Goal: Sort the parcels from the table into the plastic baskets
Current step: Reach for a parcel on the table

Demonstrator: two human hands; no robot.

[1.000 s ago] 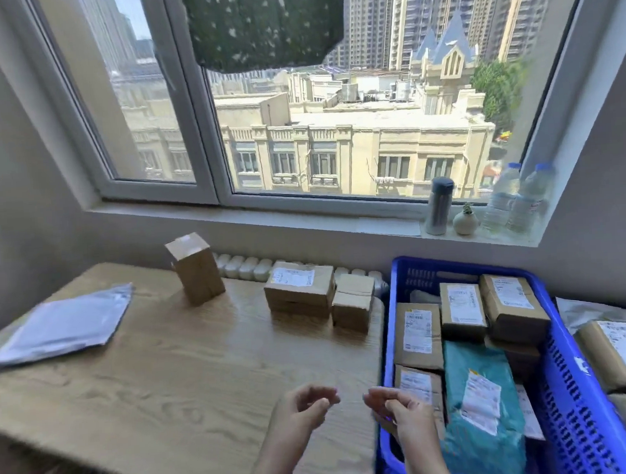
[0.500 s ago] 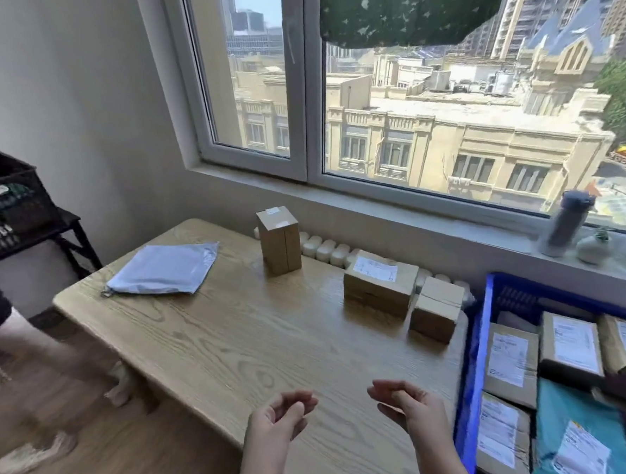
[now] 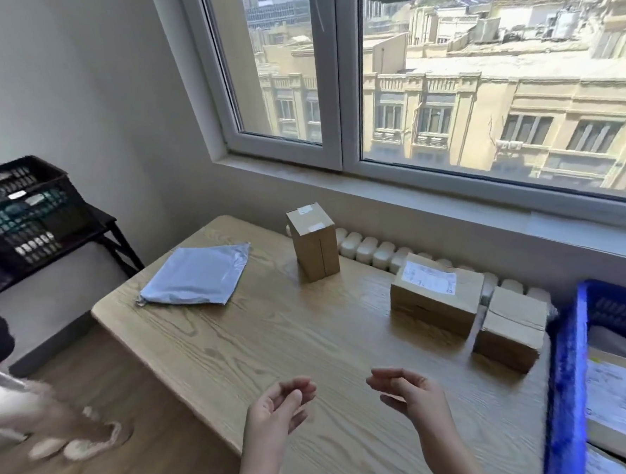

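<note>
On the wooden table point(image 3: 274, 341) lie a flat grey mailer bag point(image 3: 196, 275) at the far left, an upright cardboard box point(image 3: 314, 247) near the back edge, a labelled flat box point(image 3: 434, 293) and a smaller plain box point(image 3: 509, 331) at the right. A blue plastic basket point(image 3: 568, 367) holding labelled parcels stands against the table's right end. My left hand point(image 3: 278, 411) and my right hand point(image 3: 409, 392) hover over the table's near edge, palms facing each other, fingers loosely curled, holding nothing.
A black plastic basket point(image 3: 20, 210) with items sits on a dark stand at the left wall. Another person's legs and white shoes point(image 3: 75, 445) are on the wooden floor at the left. A white radiator point(image 3: 371, 251) runs behind the table under the window sill.
The view has swung left, so the blue basket has slid to the right edge and the black basket has come into sight. Both hands stay empty above the table's near edge.
</note>
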